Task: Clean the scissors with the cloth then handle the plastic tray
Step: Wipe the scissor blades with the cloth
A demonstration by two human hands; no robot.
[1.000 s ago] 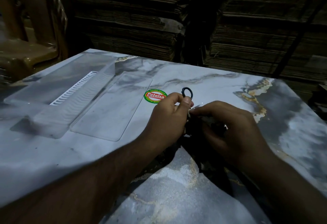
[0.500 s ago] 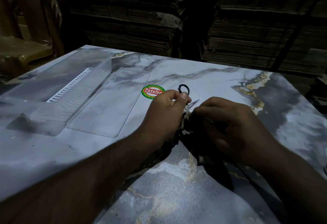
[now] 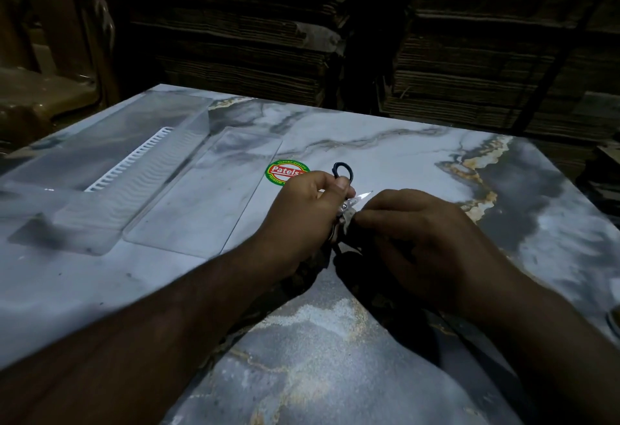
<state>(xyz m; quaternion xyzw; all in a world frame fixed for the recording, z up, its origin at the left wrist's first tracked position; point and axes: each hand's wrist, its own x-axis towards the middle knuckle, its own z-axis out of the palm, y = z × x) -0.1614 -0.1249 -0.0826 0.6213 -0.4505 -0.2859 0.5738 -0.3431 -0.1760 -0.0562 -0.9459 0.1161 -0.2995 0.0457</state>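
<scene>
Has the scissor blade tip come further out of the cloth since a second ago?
Yes. The blade tip now pokes out past the right hand, pointing away from the round sticker.

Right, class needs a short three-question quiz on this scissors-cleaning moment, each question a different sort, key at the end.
1. True or false: the plastic tray is in a hand.
2. Which hand grips the scissors near the black handle loop? A left hand B right hand
3. Fill in: the right hand holds the dark ___ against the blades.

Key: 1 false, it lies on the marbled table; 2 A; 3 cloth.
</scene>
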